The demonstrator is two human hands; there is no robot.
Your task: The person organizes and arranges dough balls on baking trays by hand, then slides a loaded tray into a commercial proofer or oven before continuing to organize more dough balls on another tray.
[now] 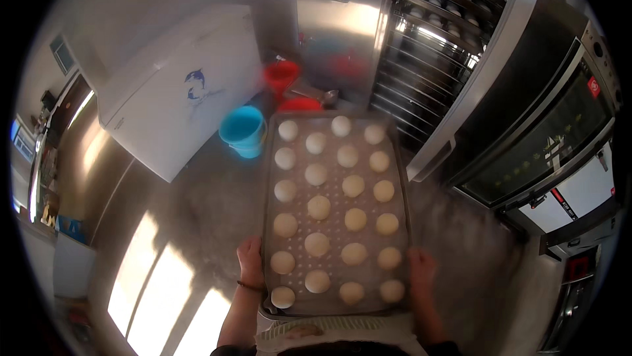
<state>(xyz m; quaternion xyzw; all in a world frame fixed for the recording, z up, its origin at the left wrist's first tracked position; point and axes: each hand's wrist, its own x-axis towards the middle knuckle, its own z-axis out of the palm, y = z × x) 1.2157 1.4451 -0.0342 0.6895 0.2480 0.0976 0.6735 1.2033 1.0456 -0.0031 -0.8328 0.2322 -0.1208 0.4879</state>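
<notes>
A large perforated baking tray (336, 203) is held level in front of my body, with its near rim by my apron (340, 329). Several round, pale dough balls (319, 207) sit on it in spaced columns. My left hand (250, 256) grips the tray's left rim, a thin bracelet on the wrist. On the opposite rim my right hand (422, 263) has hold, slightly blurred. The fingers under the tray are hidden. Beyond its far right corner stands a tall rack cabinet (419, 79), its interior exposed, with loaded trays (444, 10) on the upper rails and bare rails below.
A blue bucket (243, 129) stands on the floor past the tray's far left corner. Red containers (281, 73) are behind it. To the left is a white chest freezer (168, 94). A glass-fronted oven (543, 144) stands at right, beside the cabinet's door edge (481, 74).
</notes>
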